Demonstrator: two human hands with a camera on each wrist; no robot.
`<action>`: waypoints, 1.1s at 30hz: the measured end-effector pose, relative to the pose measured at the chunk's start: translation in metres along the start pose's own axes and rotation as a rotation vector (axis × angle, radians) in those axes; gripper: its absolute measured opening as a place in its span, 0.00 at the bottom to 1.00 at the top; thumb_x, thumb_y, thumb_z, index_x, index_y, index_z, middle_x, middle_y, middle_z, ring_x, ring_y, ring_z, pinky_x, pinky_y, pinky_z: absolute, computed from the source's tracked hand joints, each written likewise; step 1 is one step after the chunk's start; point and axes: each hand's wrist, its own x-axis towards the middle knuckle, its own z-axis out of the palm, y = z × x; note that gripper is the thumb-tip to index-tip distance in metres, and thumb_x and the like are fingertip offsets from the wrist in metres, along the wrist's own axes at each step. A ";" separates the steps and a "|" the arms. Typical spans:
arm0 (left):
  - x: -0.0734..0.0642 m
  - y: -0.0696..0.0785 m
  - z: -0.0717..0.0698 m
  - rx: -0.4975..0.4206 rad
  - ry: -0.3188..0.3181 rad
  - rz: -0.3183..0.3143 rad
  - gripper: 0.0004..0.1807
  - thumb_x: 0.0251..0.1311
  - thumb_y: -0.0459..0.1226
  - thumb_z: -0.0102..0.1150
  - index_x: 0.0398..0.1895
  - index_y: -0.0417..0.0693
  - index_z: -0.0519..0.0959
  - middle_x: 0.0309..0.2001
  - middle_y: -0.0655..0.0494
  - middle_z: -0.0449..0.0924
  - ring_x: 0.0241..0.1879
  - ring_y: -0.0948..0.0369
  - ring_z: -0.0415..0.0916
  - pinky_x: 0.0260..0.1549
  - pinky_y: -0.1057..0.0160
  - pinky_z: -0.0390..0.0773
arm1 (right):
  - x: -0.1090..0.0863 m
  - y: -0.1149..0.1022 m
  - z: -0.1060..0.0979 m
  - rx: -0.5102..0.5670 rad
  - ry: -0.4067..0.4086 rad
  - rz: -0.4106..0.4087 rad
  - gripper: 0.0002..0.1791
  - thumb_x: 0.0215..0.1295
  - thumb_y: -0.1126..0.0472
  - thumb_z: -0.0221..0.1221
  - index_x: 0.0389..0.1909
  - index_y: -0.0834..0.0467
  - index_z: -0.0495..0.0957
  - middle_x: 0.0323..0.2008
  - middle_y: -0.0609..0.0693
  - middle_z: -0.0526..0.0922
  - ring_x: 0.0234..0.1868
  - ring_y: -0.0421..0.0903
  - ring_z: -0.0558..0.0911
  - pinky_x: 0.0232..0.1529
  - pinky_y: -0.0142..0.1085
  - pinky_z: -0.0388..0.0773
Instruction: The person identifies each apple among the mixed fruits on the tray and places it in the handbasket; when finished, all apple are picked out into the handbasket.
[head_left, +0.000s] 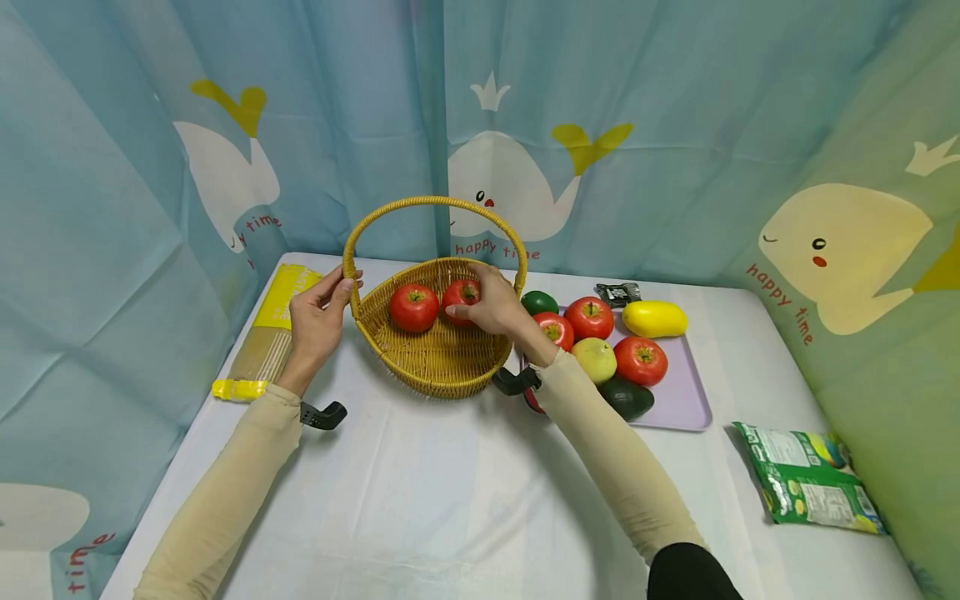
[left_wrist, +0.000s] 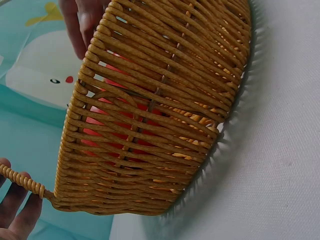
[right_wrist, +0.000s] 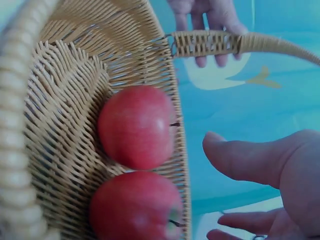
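A yellow wicker basket stands on the white table with its tall handle upright. Inside lie two red apples, the left one and the right one, side by side against the far wall. My left hand holds the left foot of the handle between thumb and fingers. Over the basket's right side, my right hand overlaps the right apple in the head view. The right wrist view shows that thumb and its fingers spread, apart from both apples.
Right of the basket, a lilac tray carries several red apples, a pale green fruit, dark green avocados and a yellow fruit. A small black packet lies behind it. Noodles lie left; a green bag lies right.
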 end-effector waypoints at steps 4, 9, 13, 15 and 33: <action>-0.001 -0.001 0.001 0.001 0.000 0.004 0.18 0.77 0.32 0.59 0.66 0.40 0.82 0.55 0.37 0.88 0.48 0.72 0.87 0.50 0.78 0.84 | -0.018 0.001 -0.008 -0.037 -0.002 -0.076 0.47 0.68 0.52 0.72 0.82 0.59 0.61 0.79 0.60 0.65 0.76 0.59 0.69 0.77 0.57 0.70; 0.000 0.000 0.002 -0.003 0.005 0.018 0.18 0.77 0.31 0.59 0.66 0.38 0.82 0.55 0.36 0.88 0.48 0.72 0.87 0.49 0.77 0.84 | -0.040 0.010 -0.019 0.087 -0.021 -0.223 0.43 0.68 0.53 0.72 0.80 0.60 0.66 0.76 0.60 0.72 0.74 0.61 0.74 0.74 0.58 0.74; 0.001 0.000 0.002 0.000 0.005 0.019 0.18 0.77 0.32 0.59 0.66 0.38 0.82 0.55 0.35 0.88 0.48 0.74 0.87 0.48 0.77 0.84 | -0.055 0.024 -0.027 0.245 -0.049 -0.294 0.38 0.71 0.53 0.70 0.78 0.57 0.70 0.75 0.58 0.74 0.75 0.59 0.75 0.76 0.55 0.73; 0.001 0.000 0.002 0.004 0.003 0.017 0.18 0.77 0.32 0.59 0.66 0.38 0.81 0.55 0.35 0.88 0.48 0.74 0.87 0.49 0.77 0.84 | -0.061 0.031 -0.031 0.295 -0.046 -0.319 0.36 0.71 0.53 0.70 0.76 0.55 0.72 0.74 0.56 0.76 0.74 0.57 0.76 0.76 0.54 0.73; 0.000 -0.001 0.001 -0.022 0.009 0.019 0.18 0.77 0.33 0.60 0.66 0.38 0.82 0.55 0.33 0.87 0.48 0.70 0.88 0.49 0.76 0.85 | -0.109 0.089 -0.066 0.166 0.002 -0.396 0.50 0.50 0.60 0.84 0.76 0.58 0.72 0.73 0.56 0.77 0.71 0.63 0.77 0.72 0.63 0.75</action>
